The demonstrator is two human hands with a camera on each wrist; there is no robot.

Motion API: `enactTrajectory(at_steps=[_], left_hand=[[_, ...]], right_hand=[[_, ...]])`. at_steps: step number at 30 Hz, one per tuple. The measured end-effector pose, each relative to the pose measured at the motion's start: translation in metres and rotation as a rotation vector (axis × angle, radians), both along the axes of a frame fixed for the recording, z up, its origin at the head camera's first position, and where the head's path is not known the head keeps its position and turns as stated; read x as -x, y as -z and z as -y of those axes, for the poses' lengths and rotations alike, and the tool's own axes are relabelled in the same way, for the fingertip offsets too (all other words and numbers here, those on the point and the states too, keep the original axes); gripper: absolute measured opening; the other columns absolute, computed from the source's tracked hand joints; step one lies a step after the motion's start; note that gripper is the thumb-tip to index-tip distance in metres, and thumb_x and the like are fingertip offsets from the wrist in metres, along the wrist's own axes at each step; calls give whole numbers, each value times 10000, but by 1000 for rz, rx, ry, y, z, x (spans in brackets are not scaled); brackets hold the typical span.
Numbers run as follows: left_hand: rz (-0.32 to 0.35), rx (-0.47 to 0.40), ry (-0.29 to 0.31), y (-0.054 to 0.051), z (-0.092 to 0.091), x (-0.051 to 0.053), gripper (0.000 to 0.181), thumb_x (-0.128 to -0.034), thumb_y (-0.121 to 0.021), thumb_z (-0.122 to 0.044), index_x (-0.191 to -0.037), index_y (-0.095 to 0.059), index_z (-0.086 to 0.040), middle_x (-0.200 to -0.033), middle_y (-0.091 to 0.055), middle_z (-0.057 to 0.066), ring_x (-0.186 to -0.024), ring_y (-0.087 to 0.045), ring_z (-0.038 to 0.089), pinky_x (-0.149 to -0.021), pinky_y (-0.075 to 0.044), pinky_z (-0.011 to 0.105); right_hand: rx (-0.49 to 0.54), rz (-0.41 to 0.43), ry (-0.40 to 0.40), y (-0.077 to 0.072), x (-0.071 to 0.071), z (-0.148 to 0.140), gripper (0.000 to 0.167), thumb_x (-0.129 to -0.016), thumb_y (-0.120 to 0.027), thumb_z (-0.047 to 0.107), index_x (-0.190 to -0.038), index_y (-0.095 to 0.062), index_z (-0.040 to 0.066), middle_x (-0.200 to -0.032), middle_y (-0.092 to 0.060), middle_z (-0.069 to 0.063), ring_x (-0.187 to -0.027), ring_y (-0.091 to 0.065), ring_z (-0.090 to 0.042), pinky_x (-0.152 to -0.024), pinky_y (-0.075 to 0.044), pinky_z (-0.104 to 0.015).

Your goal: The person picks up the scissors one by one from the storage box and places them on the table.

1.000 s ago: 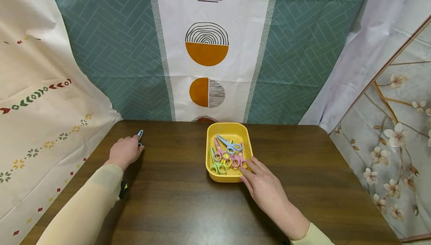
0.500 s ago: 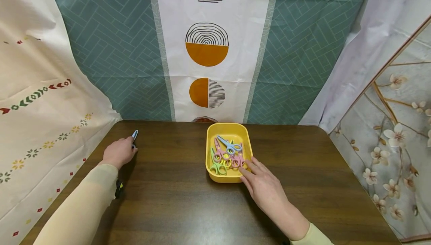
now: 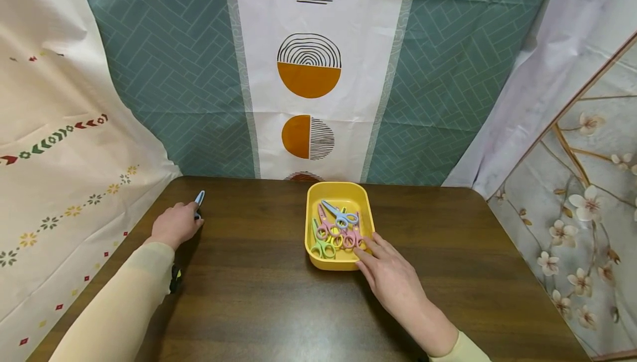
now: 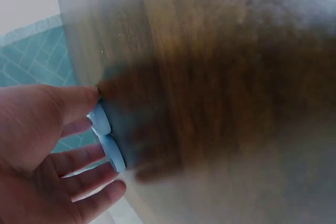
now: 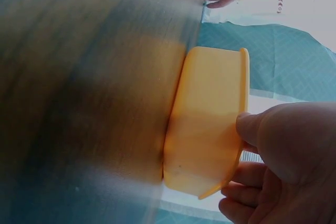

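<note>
My left hand [image 3: 174, 225] pinches a pair of blue scissors [image 3: 200, 197] at the table's far left, blade pointing away. In the left wrist view, the scissors' handle loops [image 4: 112, 153] show between thumb and fingers, close to the tabletop; the blades are hidden there. At the near right corner of a yellow tray [image 3: 332, 265], my right hand [image 3: 393, 276] grips the rim, its thumb on the wall in the right wrist view. Inside the tray lie several scissors: a blue pair [image 3: 340, 215] on top, a green pair [image 3: 322, 243], and pink and yellow ones, partly overlapping.
A dark wooden table [image 3: 259, 295] carries the tray near its back edge. Behind it hangs a teal and white curtain [image 3: 318, 91]. A cream cloth [image 3: 74, 157] borders the left side, and a flowered cloth [image 3: 577, 229] the right.
My left hand has shifted slightly left with the blue scissors, then stayed in place. The right hand and tray keep their position. The head view has turned a little.
</note>
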State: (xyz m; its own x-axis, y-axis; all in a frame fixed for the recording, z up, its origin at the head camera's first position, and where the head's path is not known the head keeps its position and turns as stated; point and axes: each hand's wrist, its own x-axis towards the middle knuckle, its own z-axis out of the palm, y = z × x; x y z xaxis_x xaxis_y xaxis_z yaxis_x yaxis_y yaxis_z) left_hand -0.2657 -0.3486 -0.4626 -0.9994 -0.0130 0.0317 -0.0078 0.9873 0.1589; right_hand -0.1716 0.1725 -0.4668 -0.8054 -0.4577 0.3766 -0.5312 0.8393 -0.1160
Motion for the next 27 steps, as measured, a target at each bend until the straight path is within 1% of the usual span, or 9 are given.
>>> enactTrajectory(at_steps=[4,7,9,13,17,22,27], left_hand=[[-51,35,4,0,-7,-10,478,-1030,-755,-213,-1326,-611,133,-1261,-611,414,-1074,-621,619,-873,-532,745],[-90,83,14,-2,-14,-19,477,-1036,-761,-265,-1302,-642,112,-1294,-627,387,-1107,-624,613,-900,-510,753],[-95,99,13,-2,-17,-25,459,-1050,-750,-312,-1273,-665,80,-1297,-644,351,-1143,-621,591,-946,-463,770],[-64,93,5,-3,-19,-35,494,-1083,-699,-415,-1298,-672,29,-1362,-636,302,-1263,-565,556,-1023,-325,838],[-23,89,14,-3,-19,-41,593,-1103,-634,-500,-1398,-641,15,-1456,-591,296,-1382,-481,565,-1066,-234,886],[22,83,15,-1,-17,-42,685,-1117,-574,-553,-1509,-584,9,-1540,-541,293,-1451,-417,593,-1096,-194,895],[38,92,25,4,-14,-43,703,-1127,-561,-545,-1538,-555,25,-1558,-522,298,-1438,-449,565,-1093,-225,889]], right_hand=[[7,-4,-1,0,-1,0,365,-1014,-831,245,-1352,-801,110,-1483,-684,-175,-1488,-553,-375,-1188,-471,-534],[10,-5,3,0,-1,0,368,-1012,-833,243,-1354,-800,110,-1483,-685,-172,-1489,-553,-371,-1181,-477,-538],[9,-3,6,0,-1,1,369,-1014,-831,243,-1357,-799,111,-1485,-684,-171,-1491,-551,-368,-1180,-478,-539],[1,7,12,0,0,1,372,-1020,-825,251,-1363,-796,113,-1492,-681,-167,-1498,-544,-364,-1186,-472,-535],[-4,7,16,0,1,1,377,-1019,-826,256,-1367,-795,113,-1494,-680,-163,-1500,-542,-362,-1191,-468,-533],[-3,2,15,0,1,0,380,-1017,-828,255,-1368,-794,111,-1492,-681,-165,-1498,-544,-364,-1191,-467,-533],[-5,6,12,1,1,1,377,-1022,-823,256,-1369,-793,111,-1496,-679,-163,-1502,-539,-364,-1193,-465,-532]])
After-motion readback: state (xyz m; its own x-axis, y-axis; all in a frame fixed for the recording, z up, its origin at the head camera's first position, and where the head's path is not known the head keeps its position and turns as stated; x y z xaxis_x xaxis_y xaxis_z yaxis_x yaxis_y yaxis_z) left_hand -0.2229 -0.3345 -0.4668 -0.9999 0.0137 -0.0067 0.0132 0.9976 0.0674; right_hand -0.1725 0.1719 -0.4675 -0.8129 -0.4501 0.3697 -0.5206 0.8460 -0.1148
